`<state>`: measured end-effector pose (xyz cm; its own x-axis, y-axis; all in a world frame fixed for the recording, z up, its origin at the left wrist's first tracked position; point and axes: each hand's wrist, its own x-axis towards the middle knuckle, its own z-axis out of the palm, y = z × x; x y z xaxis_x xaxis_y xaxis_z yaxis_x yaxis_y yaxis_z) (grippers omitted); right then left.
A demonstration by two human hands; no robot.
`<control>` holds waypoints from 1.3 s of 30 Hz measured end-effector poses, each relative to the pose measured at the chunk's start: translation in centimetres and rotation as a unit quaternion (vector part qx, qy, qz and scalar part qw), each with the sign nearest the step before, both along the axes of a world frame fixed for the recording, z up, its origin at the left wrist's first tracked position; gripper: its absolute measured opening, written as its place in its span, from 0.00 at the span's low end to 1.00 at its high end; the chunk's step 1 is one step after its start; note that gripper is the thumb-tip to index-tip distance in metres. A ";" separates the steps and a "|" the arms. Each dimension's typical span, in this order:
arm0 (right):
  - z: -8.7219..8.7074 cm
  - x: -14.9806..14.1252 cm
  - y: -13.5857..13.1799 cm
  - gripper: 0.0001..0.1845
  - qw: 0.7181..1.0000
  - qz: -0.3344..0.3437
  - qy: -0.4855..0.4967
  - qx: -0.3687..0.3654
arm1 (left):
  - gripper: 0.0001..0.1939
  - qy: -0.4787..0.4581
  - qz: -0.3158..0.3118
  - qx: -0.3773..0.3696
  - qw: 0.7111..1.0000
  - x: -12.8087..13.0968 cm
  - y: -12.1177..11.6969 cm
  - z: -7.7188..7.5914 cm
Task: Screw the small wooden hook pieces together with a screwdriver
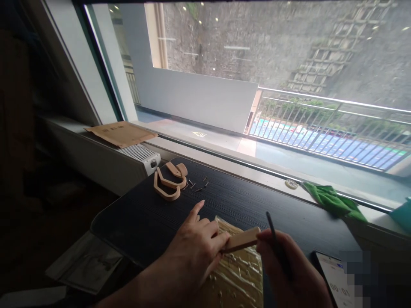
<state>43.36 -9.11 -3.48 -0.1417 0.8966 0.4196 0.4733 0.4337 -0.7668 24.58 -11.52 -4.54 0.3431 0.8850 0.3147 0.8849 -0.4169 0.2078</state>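
Observation:
My left hand (pixel 199 241) grips the near-left end of a small wooden bar (pixel 241 240) between thumb and fingers, its index finger stretched out. My right hand (pixel 290 261) holds a thin black pen-like stick (pixel 271 224), upright and slightly tilted, and its fingertips touch the bar's right end. Below the bar lies a brown, shiny, tape-wrapped board (pixel 239 278). Beyond my left hand are curved wooden hooks (pixel 170 194), with several small screws (pixel 192 185) scattered beside them. The stick's lower end is hidden by my right hand.
All this rests on a dark table (pixel 128 218). A phone (pixel 335 280) showing a timer lies at the right. On the window sill are a green cloth (pixel 334 201) and a tape roll (pixel 291 184). A brown envelope (pixel 122 132) lies on the ledge at the left.

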 end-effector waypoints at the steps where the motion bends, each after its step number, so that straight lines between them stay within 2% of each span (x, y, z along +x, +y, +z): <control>1: -0.3 0.0 0.3 0.10 0.999 0.024 -0.017 0.018 | 0.11 0.015 0.000 -0.006 1.000 0.2 0.1 0.1; 3: -1.1 0.2 1.1 0.10 0.997 0.043 -0.057 0.014 | 0.10 0.042 -0.001 -0.013 0.999 0.5 0.2 0.2; 5: -2.0 0.5 1.7 0.10 0.994 0.066 -0.089 -0.025 | 0.10 0.053 -0.004 -0.015 0.998 0.8 0.0 0.4; 8: -3.3 0.9 1.7 0.08 0.991 0.095 -0.082 -0.044 | 0.15 0.017 -0.034 0.001 0.999 0.8 -0.5 1.0; 10: -3.8 1.0 1.3 0.07 0.992 0.106 -0.058 -0.041 | 0.23 -0.022 -0.053 0.037 0.998 0.5 -1.0 1.2; 12: -3.9 1.0 0.8 0.08 0.991 0.115 -0.039 -0.051 | 0.32 -0.081 -0.044 0.065 0.994 0.0 -1.4 0.9; 15: -3.9 1.0 0.7 0.11 0.990 0.111 -0.037 -0.073 | 0.40 -0.240 0.006 0.009 0.971 -0.8 -1.5 -0.2; 18: -3.6 1.6 1.2 0.13 0.988 0.103 -0.097 -0.062 | 0.32 -0.384 0.051 -0.089 0.917 -1.2 -1.3 -1.2; 20: -2.9 2.0 1.4 0.12 0.985 0.073 -0.155 -0.015 | 0.26 -0.425 0.064 -0.123 0.895 -1.1 -1.3 -1.3; 23: -1.3 2.1 1.3 0.13 0.979 0.044 -0.198 0.034 | 0.26 -0.431 0.055 -0.134 0.890 -1.0 -1.3 -0.7; 27: 0.1 0.3 1.0 0.13 0.966 0.134 -0.210 -0.071 | 0.29 -0.418 0.049 -0.130 0.898 -1.0 -1.3 -0.4; 30: -0.2 -1.1 1.0 0.11 0.956 0.137 -0.234 -0.114 | 0.31 -0.425 0.047 -0.121 0.896 -1.2 -1.3 -1.0; 34: -0.8 -2.1 1.0 0.10 0.951 0.125 -0.259 -0.112 | 0.31 -0.464 0.040 -0.134 0.875 -1.3 -1.5 -1.9; 39: -0.8 -2.6 0.9 0.09 0.958 0.150 -0.223 -0.103 | 0.29 -0.481 0.028 -0.142 0.865 -1.6 -1.5 -2.1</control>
